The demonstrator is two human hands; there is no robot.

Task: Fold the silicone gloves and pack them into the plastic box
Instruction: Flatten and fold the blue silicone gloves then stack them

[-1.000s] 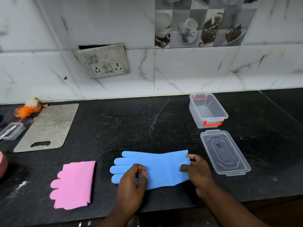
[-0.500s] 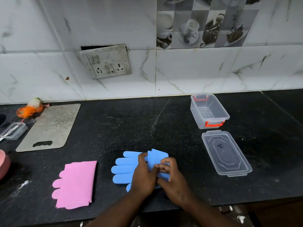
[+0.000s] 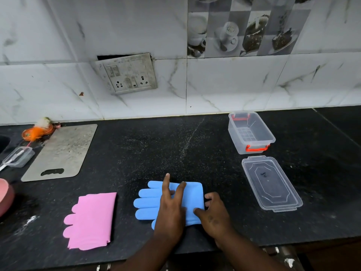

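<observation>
We see the left hand (image 3: 172,210) lying flat, fingers spread and extended, pressing down on the blue glove (image 3: 192,196), which is folded over on itself on the black bench (image 3: 156,149). The right hand (image 3: 214,213) rests at the glove's right edge with its fingers loosely curled, fingertips touching the fold; it presses rather than grips, and neither hand is closed around anything. The glove's folded cuff part forms a squarish flap on top, while its blue fingers stick out to the left from under the left hand. Left of the blue glove, a little apart from it, lies the pink glove (image 3: 91,220), already folded, with its scalloped finger ends pointing left. To the right of the blue glove, apart from it, the clear lid (image 3: 271,182) lies flat on the bench. Beyond the lid, farther from the blue glove and nearer the wall, stands the open plastic box (image 3: 252,132) with orange-red clasps; nothing is in it. Far to the left of the blue glove, toward the wall, lies a grey cutting board (image 3: 62,151), with a small clear container (image 3: 18,156) just beside it. On the tiled wall behind the blue glove hangs a switch plate (image 3: 129,73).
</observation>
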